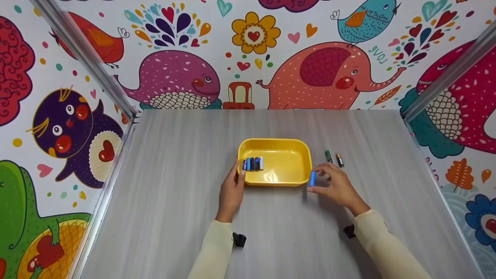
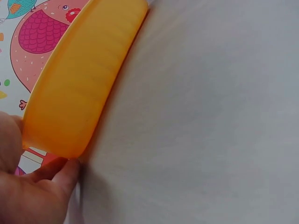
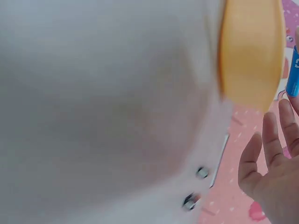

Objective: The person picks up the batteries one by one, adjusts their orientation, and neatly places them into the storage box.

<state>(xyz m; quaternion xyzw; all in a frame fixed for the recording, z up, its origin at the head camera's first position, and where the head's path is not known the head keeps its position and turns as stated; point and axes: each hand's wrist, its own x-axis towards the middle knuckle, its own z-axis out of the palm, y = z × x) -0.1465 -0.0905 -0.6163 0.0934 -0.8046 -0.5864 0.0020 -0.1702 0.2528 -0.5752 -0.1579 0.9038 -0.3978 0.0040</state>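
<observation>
A yellow plastic tray sits mid-table, with several batteries standing side by side in a row at its left end. My left hand holds the tray's left wall, the thumb at the rim; the left wrist view shows the tray's outer wall and fingertips at its lower corner. Between thumb and fingertips my right hand pinches a blue battery, just outside the tray's right rim. Part of this blue battery is cut off at the right wrist view's edge.
Right of the tray, beyond my right hand, lie a green battery and a black battery with a copper-coloured end. Grey wood-grain tabletop surrounds the tray. Printed cartoon panels and metal frame posts border the table.
</observation>
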